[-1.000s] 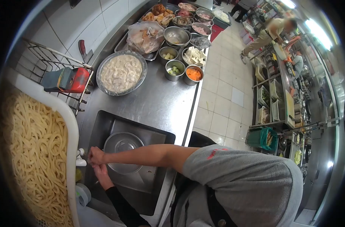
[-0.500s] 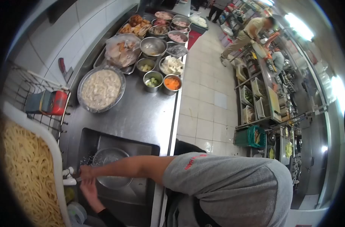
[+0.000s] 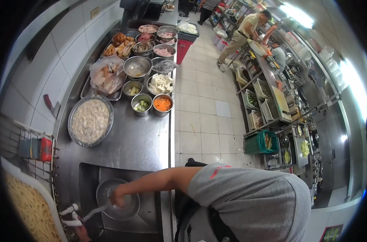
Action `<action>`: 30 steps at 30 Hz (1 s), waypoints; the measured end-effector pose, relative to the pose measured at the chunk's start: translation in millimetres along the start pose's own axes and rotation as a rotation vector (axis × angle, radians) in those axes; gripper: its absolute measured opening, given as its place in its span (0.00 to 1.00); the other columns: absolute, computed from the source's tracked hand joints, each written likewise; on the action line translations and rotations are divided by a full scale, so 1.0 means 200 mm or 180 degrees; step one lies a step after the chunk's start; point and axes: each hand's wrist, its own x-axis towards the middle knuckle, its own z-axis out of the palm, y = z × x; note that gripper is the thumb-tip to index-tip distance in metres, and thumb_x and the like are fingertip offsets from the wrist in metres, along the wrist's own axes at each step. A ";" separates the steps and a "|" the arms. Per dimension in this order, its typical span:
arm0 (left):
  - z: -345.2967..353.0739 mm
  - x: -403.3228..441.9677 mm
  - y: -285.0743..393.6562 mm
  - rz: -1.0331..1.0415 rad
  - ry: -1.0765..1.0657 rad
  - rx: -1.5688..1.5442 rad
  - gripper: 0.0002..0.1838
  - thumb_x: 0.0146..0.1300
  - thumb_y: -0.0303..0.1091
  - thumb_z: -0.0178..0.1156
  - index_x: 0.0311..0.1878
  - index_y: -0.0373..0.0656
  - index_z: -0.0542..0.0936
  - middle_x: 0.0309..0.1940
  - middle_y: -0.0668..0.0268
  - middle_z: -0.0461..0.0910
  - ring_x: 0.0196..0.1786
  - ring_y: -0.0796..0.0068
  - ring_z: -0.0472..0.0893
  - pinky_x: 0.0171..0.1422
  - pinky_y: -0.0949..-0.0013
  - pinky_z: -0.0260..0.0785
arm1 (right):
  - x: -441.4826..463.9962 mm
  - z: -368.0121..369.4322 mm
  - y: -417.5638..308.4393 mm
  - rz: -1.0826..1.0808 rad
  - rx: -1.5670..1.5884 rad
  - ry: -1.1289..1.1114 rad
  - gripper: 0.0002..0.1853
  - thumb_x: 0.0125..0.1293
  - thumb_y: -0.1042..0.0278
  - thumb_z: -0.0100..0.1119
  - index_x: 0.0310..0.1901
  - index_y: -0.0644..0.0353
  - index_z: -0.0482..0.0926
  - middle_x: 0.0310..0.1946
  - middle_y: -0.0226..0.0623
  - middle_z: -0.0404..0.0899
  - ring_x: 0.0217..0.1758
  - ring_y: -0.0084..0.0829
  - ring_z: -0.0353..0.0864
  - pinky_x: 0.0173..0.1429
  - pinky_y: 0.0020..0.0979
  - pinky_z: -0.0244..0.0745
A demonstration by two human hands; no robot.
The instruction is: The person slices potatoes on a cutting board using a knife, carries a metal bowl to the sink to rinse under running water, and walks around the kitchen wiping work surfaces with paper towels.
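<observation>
With twelve at the top of the view, the bowl (image 3: 129, 210) sits in the sink (image 3: 147, 226). The right hand (image 3: 118, 197) is over it, fingers bent; whether they grip anything cannot be told. The left hand (image 3: 82, 234) is at seven to eight o'clock from the bowl, below the tap (image 3: 72, 215) and partly out of view, so its grip cannot be told either. The hands are apart.

Water (image 3: 94, 213) slants from the tap towards the bowl. For a good rinse, it seems best to hold the bowl steady, let the stream strike inside the rim, work the fingers round the wall and keep the flow gentle enough not to splash.

Counted: one bowl in the sink, one tap, one tub of noodles (image 3: 30, 205) at nine o'clock, one pan of pale mix (image 3: 91, 121) at eleven, one knife (image 3: 49, 104) beyond it, three small cups (image 3: 142, 111) around twelve to one, one bowl of white chunks (image 3: 161, 84) past them, one bag (image 3: 107, 76), and at least three co-workers (image 3: 244, 32) farther off.
</observation>
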 end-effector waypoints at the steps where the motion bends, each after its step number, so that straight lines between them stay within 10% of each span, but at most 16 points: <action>1: 0.04 -0.01 0.02 -0.0139 0.0258 -0.1016 0.26 0.80 0.33 0.58 0.76 0.34 0.69 0.76 0.54 0.70 0.74 0.58 0.73 0.80 0.59 0.67 | -0.15 0.08 0.07 0.0169 -0.0198 -0.0023 0.38 0.64 0.50 0.68 0.70 0.69 0.77 0.78 0.60 0.66 0.82 0.56 0.65 0.85 0.51 0.60; 6: 0.34 -0.19 0.09 -0.0190 0.0829 -0.1181 0.21 0.79 0.30 0.56 0.72 0.37 0.76 0.68 0.57 0.78 0.71 0.60 0.75 0.71 0.57 0.72 | -1.40 0.22 0.25 -0.0297 0.1906 0.2393 0.31 0.63 0.71 0.69 0.69 0.64 0.78 0.76 0.57 0.70 0.79 0.53 0.70 0.80 0.45 0.68; 9: 0.81 -0.36 0.00 0.0627 0.2594 0.0617 0.21 0.78 0.29 0.56 0.72 0.37 0.76 0.67 0.57 0.78 0.71 0.60 0.75 0.71 0.57 0.72 | -2.15 0.57 0.49 0.1405 0.2261 0.3622 0.30 0.65 0.63 0.70 0.69 0.60 0.80 0.71 0.49 0.79 0.70 0.48 0.80 0.76 0.45 0.73; 13: 1.93 -0.77 0.15 0.1280 0.2709 0.1323 0.22 0.77 0.28 0.55 0.71 0.37 0.77 0.67 0.57 0.78 0.70 0.60 0.76 0.71 0.57 0.72 | -3.09 1.27 0.63 0.3571 0.2441 0.5103 0.27 0.68 0.61 0.70 0.67 0.61 0.81 0.58 0.52 0.87 0.58 0.47 0.89 0.60 0.42 0.84; 19: 3.71 -1.08 0.54 0.2069 0.0666 0.1054 0.22 0.76 0.25 0.55 0.71 0.37 0.77 0.66 0.57 0.79 0.69 0.60 0.77 0.71 0.57 0.71 | -3.76 2.23 0.44 0.4422 0.3701 0.6532 0.28 0.67 0.60 0.71 0.66 0.62 0.83 0.56 0.51 0.88 0.57 0.40 0.90 0.60 0.39 0.83; 26: 5.52 -1.14 0.89 0.3742 -0.3044 0.2344 0.26 0.64 0.23 0.62 0.67 0.37 0.80 0.65 0.53 0.78 0.72 0.55 0.75 0.72 0.55 0.68 | -3.85 3.22 0.18 0.5472 0.3923 0.6431 0.27 0.64 0.57 0.71 0.63 0.59 0.86 0.61 0.53 0.86 0.65 0.48 0.85 0.71 0.40 0.78; 30: 6.12 -0.74 0.32 0.1709 -0.3989 0.3158 0.20 0.63 0.23 0.63 0.59 0.38 0.83 0.51 0.57 0.84 0.57 0.61 0.82 0.61 0.59 0.74 | -3.91 3.64 -0.09 0.5899 0.4724 0.6635 0.26 0.64 0.57 0.69 0.62 0.59 0.86 0.64 0.56 0.83 0.67 0.54 0.82 0.73 0.44 0.76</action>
